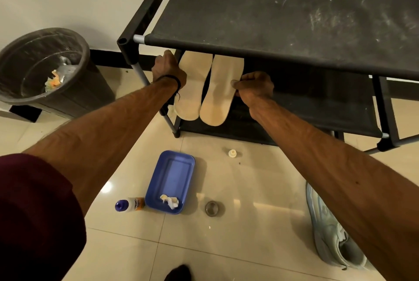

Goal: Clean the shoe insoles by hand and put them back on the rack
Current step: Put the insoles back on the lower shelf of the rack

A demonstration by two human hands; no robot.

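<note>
Beige foam insoles: left one and right one side by side on black fabric rack's lower shelf.
Left hand: curled, gripping left insole's edge.
Right hand: pinching right insole's edge.

The top shelf overhangs the two insoles, leaving only a frontal way in beneath it. A rack post bounds the left; the shelf right of the insoles lies bare. On the floor before the rack stand a tray, bottle, cap, bowl and shoe, with bare tile between.

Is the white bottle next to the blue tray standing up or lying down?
Lying down. The bottle rests on its side on the floor, its blue cap pointing away from the blue tray.
</note>
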